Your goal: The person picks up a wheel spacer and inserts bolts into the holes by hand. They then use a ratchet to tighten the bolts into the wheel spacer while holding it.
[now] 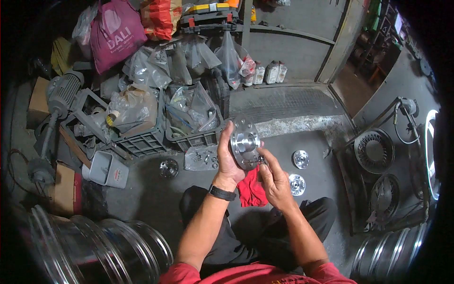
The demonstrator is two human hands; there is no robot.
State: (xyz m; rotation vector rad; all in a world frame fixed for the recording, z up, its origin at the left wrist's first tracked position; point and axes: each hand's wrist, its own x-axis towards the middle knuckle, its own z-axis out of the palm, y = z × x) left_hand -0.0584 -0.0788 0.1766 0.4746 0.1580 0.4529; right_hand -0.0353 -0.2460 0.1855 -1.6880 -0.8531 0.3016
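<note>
My left hand (227,165) grips a shiny round metal flange (245,141) from its left side, holding it tilted up above my lap. The flange has holes around its face and a raised hub in the centre. At its lower right edge, my right hand (276,185) has thumb and index finger closed around something small, too hidden to name. Below the flange lies a red cloth (252,193). Similar metal flanges rest on the floor, one (300,159) and another (297,184) to the right, and a third (169,168) to the left.
A clear plastic bag with small metal parts (201,158) lies ahead on the floor. Behind it stand grey crates (191,140) full of bags. A grey bin (108,169) is at left. Wheel rims (104,246) flank me; a metal rack (347,199) stands right.
</note>
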